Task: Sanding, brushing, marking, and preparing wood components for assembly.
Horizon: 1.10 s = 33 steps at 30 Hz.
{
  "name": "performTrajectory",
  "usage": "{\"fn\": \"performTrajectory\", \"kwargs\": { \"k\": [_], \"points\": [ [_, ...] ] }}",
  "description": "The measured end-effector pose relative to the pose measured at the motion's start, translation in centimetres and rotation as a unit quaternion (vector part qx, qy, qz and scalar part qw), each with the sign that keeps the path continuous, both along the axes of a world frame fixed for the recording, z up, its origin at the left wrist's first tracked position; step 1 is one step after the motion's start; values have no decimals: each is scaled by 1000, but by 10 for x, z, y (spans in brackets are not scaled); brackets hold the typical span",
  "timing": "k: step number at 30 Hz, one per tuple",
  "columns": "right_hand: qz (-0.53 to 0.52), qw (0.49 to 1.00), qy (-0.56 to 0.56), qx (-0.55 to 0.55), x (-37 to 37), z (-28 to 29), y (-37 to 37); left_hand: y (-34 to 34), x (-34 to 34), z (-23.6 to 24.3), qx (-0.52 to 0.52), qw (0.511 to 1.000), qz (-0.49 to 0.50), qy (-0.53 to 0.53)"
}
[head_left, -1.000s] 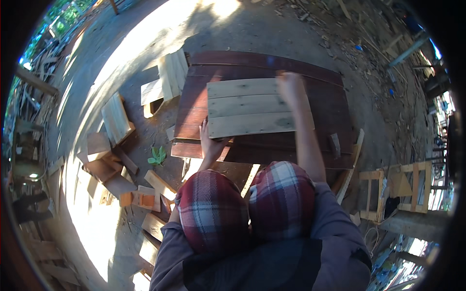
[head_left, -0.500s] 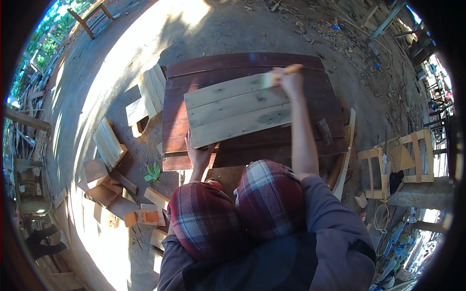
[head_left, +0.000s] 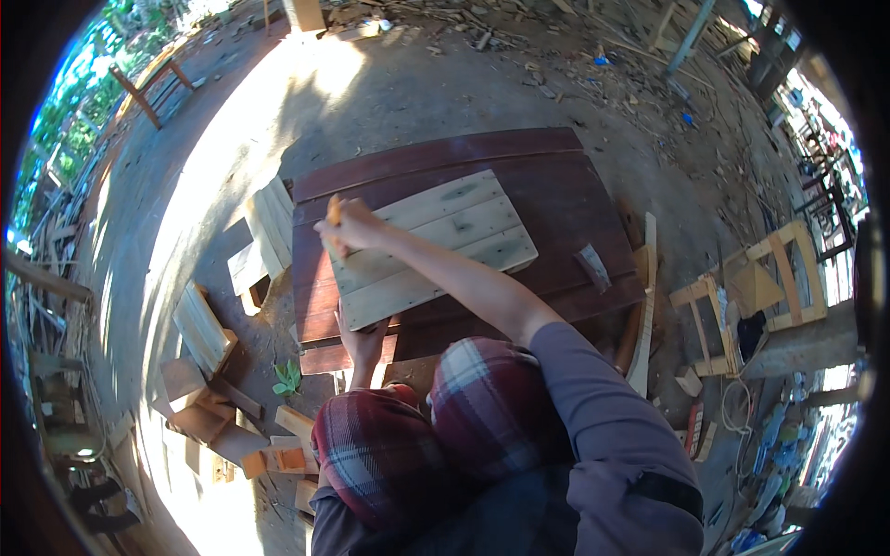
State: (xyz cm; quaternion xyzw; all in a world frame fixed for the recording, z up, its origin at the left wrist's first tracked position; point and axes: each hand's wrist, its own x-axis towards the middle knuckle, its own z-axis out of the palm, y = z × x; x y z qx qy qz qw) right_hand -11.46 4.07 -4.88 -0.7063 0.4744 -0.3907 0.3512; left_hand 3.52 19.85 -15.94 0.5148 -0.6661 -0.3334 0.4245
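Observation:
On a dark red-brown wooden tabletop point(head_left: 547, 213) lies a pale panel of planks point(head_left: 436, 236), turned at a slant, with darker knots and patches. My right hand point(head_left: 357, 228) is closed round a paintbrush point(head_left: 334, 211) with an orange-brown handle, over the panel's far left corner. The bristles are mostly hidden by the hand. At the near left corner, my left hand point(head_left: 360, 343) grips the panel's edge, its fingers partly under it.
A scrap of sandpaper-like sheet point(head_left: 591, 269) lies on the tabletop's right. Left of it on the ground are wooden blocks point(head_left: 206, 329), offcuts point(head_left: 278, 459) and a green leafy sprig point(head_left: 286, 377). Wooden frames point(head_left: 751, 296) stand at the right.
My right hand has swept the brush from the panel's far right to its left end. My left hand keeps its hold at the near left corner. The view has shifted slightly.

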Motion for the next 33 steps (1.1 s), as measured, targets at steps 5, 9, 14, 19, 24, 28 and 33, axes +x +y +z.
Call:
{"fn": "performTrajectory", "kwargs": {
  "k": [5, 9, 14, 19, 24, 28, 33],
  "points": [
    [-86, 984, -154, 37, -55, -45, -11, -7, -22, 3, -38, 999, 6, -1],
    [-324, 913, -237, 66, -191, -29, 8, -5, -12, 5, -20, 999, 23, 10],
    [-482, 812, 329, 6, -327, 30, 51, -6, -17, 6, -36, 999, 24, -4],
    [-282, 908, 310, 2, -188, 35, 27, -2, 4, 8, -24, 998, 41, -30],
    [-35, 989, 144, 0, -17, 23, 8, -1, -5, 20, -18, 998, 42, -40],
    [53, 990, -128, 0, 41, -15, 9, -3, -8, 5, -18, 999, 21, -34],
    [-147, 980, -103, 83, -37, -20, -12, -7, -8, -2, -13, 996, 8, -83]
  ]
}}
